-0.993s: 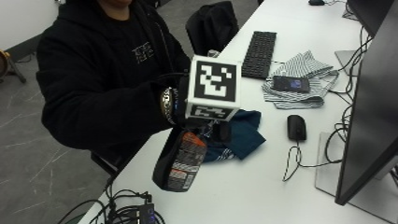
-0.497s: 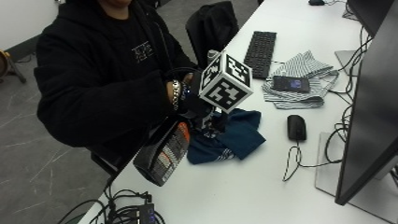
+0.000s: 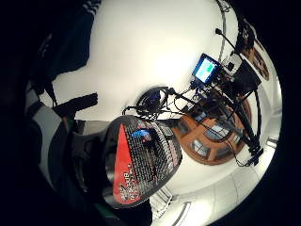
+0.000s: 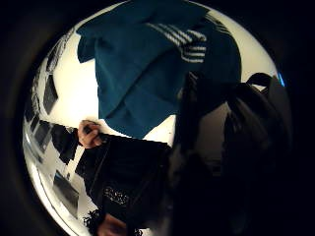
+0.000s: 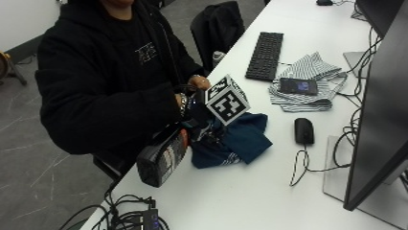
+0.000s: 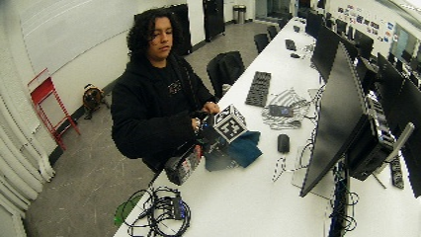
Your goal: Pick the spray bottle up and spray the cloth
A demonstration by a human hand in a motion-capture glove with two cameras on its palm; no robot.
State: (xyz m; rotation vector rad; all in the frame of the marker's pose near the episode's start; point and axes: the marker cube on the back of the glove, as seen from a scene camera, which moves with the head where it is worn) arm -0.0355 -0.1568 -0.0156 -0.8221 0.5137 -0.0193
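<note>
Your black-gloved right hand (image 5: 199,120) grasps the neck of the dark spray bottle with the red-and-black label (image 5: 163,157), fingers curled around its top. The bottle tilts, its base hanging off the table's front edge at about seven o'clock from your hand. The label carries white lettering on red, too small to read. Just beside the bottle, at three o'clock, the crumpled teal cloth with white stripes (image 5: 239,141) lies on the white table (image 5: 267,196). Your bare left hand (image 5: 199,82) sits at twelve o'clock. Further out: a black mouse (image 5: 304,130), a black keyboard (image 5: 265,55), and a dark phone (image 5: 298,86) on a striped grey cloth (image 5: 312,64).
</note>
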